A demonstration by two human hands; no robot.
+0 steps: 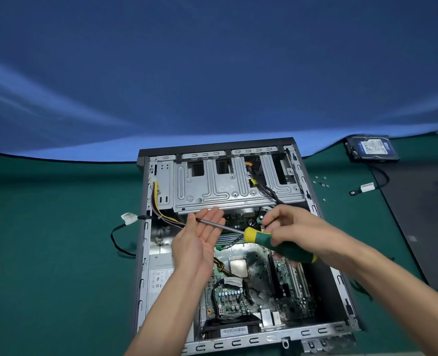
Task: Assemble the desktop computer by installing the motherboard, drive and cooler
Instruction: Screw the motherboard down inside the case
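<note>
Under the right hand (287,227), part of the screwdriver (269,241) handle hides

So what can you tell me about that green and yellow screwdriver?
The screwdriver has a chunky dark green handle with yellow bands at both ends, plastic or rubber by its look, and a thin shiny metal shaft with a dark tip. It lies nearly level above the open computer case, tip pointing left. The right hand grips the handle; the shaft rests across the fingers of the open, palm-up left hand.
</note>
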